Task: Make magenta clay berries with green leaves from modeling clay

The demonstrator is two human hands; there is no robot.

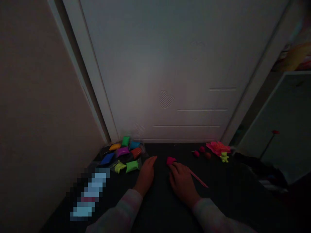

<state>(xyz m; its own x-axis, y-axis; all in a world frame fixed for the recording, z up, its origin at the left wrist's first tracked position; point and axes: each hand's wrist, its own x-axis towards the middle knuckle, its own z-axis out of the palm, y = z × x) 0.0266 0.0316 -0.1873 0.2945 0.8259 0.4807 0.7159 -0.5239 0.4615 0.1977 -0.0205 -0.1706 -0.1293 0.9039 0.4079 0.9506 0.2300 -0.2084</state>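
My left hand (147, 173) stands on its edge on the dark table, fingers stretched out together and nothing visible in them. To its right, my right hand (181, 179) lies palm down with its fingers extended. Its fingertips touch the near edge of a bright pink lump of modelling clay (171, 160), and its thumb is apart from the lump. A thin pink stick-like tool (200, 179) lies beside the right hand, one end hidden behind it.
Several bagged clay packs in different colours, among them a purple one (122, 151), lie at the back left. A pixelated bright object (91, 194) is nearer on the left. Small pink pieces (196, 153), a pink flower shape (218, 148) and a yellow bear figure (224, 157) sit back right, before a white door (155, 64).
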